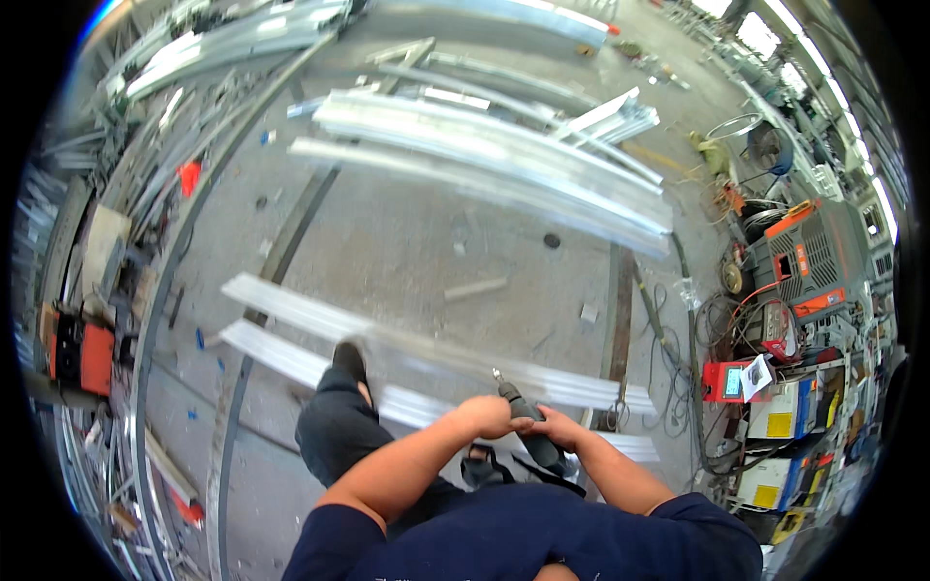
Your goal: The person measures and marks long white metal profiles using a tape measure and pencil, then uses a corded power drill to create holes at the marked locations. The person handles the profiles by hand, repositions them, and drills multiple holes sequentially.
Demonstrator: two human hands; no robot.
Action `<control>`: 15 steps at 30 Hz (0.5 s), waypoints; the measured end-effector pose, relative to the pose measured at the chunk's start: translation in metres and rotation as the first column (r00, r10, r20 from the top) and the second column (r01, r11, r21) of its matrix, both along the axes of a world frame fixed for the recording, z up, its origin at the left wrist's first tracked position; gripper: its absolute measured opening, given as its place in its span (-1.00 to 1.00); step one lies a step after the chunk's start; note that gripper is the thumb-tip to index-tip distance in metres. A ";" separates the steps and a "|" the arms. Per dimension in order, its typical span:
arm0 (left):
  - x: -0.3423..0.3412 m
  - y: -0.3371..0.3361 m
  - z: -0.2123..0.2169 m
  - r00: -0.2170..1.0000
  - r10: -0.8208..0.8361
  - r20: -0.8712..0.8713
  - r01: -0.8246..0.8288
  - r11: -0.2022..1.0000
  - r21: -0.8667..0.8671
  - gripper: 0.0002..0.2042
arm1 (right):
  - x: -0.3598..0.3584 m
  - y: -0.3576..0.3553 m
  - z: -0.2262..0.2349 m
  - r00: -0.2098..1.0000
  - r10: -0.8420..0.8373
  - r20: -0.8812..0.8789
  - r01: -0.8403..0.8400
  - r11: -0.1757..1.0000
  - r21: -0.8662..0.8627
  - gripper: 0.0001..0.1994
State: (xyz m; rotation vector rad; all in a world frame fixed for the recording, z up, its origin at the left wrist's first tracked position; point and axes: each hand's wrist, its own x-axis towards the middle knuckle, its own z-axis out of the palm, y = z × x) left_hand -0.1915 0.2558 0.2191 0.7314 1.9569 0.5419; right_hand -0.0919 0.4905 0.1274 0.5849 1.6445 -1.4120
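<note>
A dark power drill is held in front of my body, its chuck and a short bit pointing away from me and slightly left. My left hand is closed against the drill's left side near the front. On its other side, my right hand is closed on the tool; the fingers are partly hidden. Beneath the drill runs a long pale metal profile, lying across dark floor rails. A second, similar profile lies nearer to me, partly hidden by my leg and arms.
Farther off, a stack of shiny metal profiles lies across the rails. An orange and grey machine stands at the right, with loose cables on the floor. A red and black machine stands at the left, near metal offcuts.
</note>
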 end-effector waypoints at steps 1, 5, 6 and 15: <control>0.004 -0.005 -0.021 0.991 0.123 0.052 -0.126 0.991 0.054 -0.13 | -0.024 -0.023 0.048 1.000 0.013 -0.019 -0.014 0.998 -0.063 -0.19; 0.019 0.000 -0.044 0.524 0.496 0.693 -0.742 0.665 0.086 -0.10 | -0.051 -0.027 0.100 0.997 0.012 -0.081 -0.020 0.995 -0.096 -0.20; 0.022 0.000 -0.041 0.421 0.483 0.768 -0.822 0.561 0.097 -0.13 | -0.054 -0.031 0.111 0.995 -0.003 -0.101 -0.012 0.988 -0.151 -0.21; 0.005 -0.008 -0.013 -0.126 0.201 0.972 -0.991 0.012 -0.131 -0.54 | -0.003 -0.045 0.110 0.920 -0.072 -0.385 -0.107 0.900 -0.423 0.00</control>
